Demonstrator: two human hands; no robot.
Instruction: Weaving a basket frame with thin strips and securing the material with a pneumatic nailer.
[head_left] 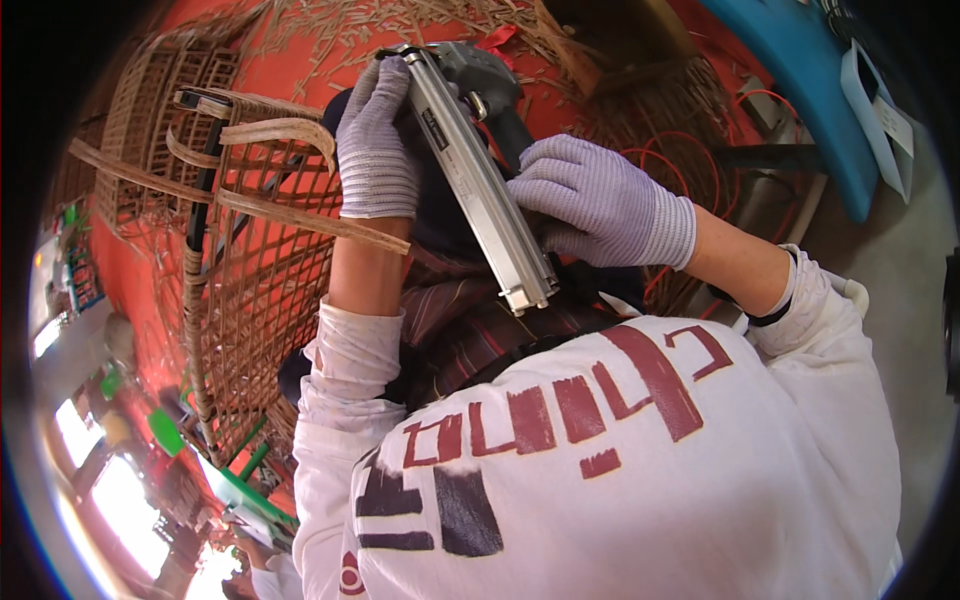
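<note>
A silver and dark grey pneumatic staple gun (465,160) lies slantwise in front of my chest, its long magazine pointing down toward my shirt. My left hand (377,145), in a pale lavender knit glove, is closed around the gun's far end. The gloved right hand (605,195) has its fingers curled at the magazine's side, just below the dark grey handle (512,135). Its fingertips are partly hidden behind the gun. Beside my left wrist stands a woven wicker frame (265,265) with loose curved strips (310,215) sticking out.
Cut wicker scraps (350,35) litter the red floor (290,60). Another wicker piece (150,130) stands at the far left. An orange hose (665,150) coils at the right, near a blue plastic surface (810,90). Another person's sleeve (275,578) shows at the lower left.
</note>
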